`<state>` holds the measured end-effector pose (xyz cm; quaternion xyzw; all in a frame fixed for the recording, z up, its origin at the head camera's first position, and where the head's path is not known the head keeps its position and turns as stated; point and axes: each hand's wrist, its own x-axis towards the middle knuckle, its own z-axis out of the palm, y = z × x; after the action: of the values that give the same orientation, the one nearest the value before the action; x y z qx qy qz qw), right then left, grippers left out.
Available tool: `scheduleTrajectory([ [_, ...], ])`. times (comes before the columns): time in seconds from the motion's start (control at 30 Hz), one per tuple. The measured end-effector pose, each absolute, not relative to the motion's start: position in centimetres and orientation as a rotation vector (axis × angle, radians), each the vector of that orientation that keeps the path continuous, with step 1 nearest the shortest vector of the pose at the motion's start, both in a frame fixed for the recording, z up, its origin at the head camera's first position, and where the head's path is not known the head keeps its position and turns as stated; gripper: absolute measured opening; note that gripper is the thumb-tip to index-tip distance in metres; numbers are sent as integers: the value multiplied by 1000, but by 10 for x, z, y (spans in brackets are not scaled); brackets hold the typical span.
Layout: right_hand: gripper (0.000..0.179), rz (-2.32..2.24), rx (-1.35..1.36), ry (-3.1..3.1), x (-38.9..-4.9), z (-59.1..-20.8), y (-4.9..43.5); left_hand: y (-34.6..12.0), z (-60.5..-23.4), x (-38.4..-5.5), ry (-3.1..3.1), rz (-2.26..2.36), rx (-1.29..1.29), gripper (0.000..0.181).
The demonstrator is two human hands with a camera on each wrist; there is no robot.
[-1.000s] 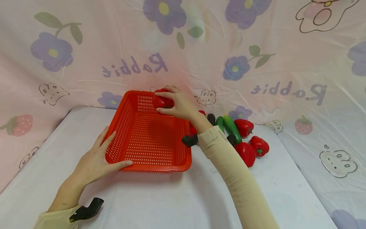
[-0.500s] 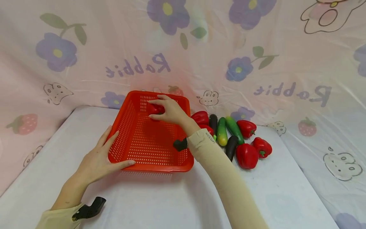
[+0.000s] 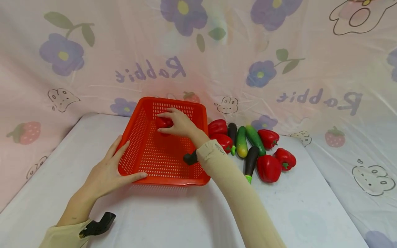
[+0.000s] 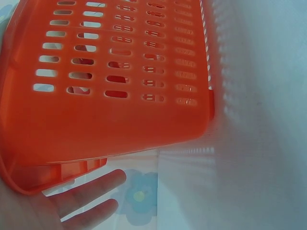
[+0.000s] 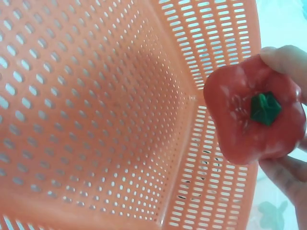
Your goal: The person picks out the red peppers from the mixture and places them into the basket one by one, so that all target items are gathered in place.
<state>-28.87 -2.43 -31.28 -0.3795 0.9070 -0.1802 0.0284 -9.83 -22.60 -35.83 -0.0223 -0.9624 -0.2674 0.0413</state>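
In the head view, my right hand [image 3: 179,123] holds a red bell pepper [image 3: 163,122] inside the orange-red plastic basket [image 3: 161,181], toward its back left. The right wrist view shows the pepper's green stem [image 5: 265,109] facing the camera, with fingers and thumb gripping its sides. My left hand [image 3: 103,174] rests at the basket's front left corner, fingers spread and straight along the left rim, thumb across the front rim. From the left wrist, two straight fingers [image 4: 91,191] show beyond the rim, outside the perforated wall.
Right of the basket lie several red bell peppers [image 3: 268,168], two cucumbers [image 3: 255,139] and two dark eggplants [image 3: 250,159]. All rest on a white-covered table [image 3: 310,206]. A printed pink curtain [image 3: 204,62] hangs behind.
My right hand has carried the bell pepper from above the back rim down and leftward into the basket. The left hand has kept its place on the corner.
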Motion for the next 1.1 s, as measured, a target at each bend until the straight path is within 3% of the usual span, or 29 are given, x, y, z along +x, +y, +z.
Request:
scheduleTrajectory([
  [1.1,55,-362,-1121,2706,-280,-342,-47,-224,-359,-96,-2933,-826,-44,112],
])
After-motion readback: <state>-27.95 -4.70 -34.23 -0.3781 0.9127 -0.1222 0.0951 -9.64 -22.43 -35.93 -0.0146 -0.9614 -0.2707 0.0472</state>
